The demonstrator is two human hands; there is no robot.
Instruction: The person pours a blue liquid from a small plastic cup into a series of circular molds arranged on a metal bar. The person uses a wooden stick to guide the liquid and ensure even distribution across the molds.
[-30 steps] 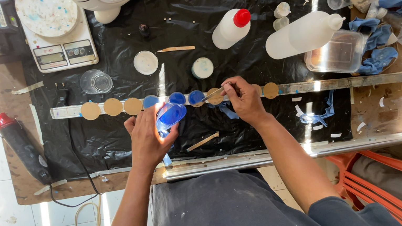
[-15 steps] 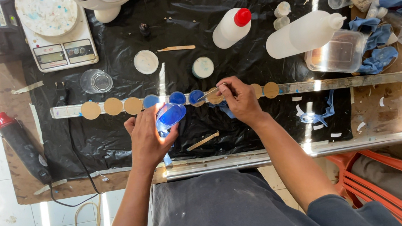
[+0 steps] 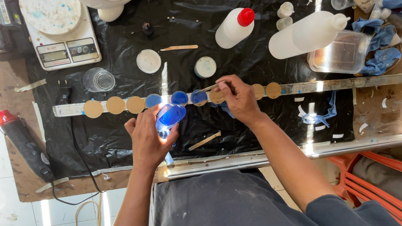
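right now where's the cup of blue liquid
In the head view the cup of blue liquid is in the left hand, tilted, just below the row of discs on the metal strip.

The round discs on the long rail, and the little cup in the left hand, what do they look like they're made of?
The bare discs look like wood or fibreboard: flat, matte tan. Three discs are glossy blue, apparently coated with liquid. The cup in the left hand looks like clear plastic, since blue liquid shows through. The rail looks metal, given its bright glare.

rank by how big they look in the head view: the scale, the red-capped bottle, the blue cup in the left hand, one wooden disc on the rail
1. scale
2. red-capped bottle
3. blue cup, though it is held above the table and nearer the camera
4. wooden disc
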